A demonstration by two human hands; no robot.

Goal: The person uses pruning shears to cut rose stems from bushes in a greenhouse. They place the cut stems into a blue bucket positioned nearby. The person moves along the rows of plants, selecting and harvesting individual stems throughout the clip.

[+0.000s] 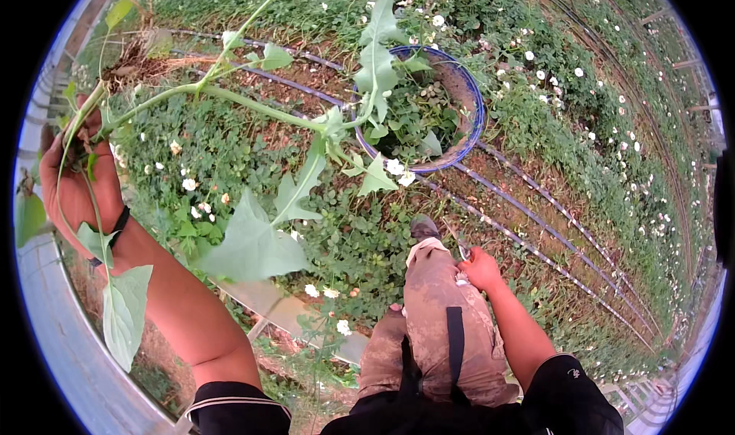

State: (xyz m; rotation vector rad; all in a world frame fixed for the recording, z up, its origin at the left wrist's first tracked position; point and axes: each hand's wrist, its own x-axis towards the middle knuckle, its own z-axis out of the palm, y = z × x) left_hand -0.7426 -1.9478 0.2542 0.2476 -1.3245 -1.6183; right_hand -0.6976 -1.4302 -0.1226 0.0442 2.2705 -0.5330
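Observation:
At the far left, raised above the plants, my left hand point(86, 176) grips the stem base of a leafy weed point(258, 106), with its soil-covered roots point(129, 67) beside the fingers. Its branching stems and broad lobed leaves spread across the upper middle of the view. Behind them, a round blue-rimmed tub point(478, 113) stands among the rows with green plants point(416, 110) inside. My right hand point(479, 269) is closed near my trouser leg around a small metal hand tool point(463, 251), only partly visible; its exact kind cannot be told.
Low bushes with white flowers point(541, 75) grow on both sides. Several thin drip irrigation pipes point(517, 205) run along the soil past the tub. A pale flat edging strip point(275, 306) lies at lower left, and a curved pale surface point(51, 303) lines the left rim.

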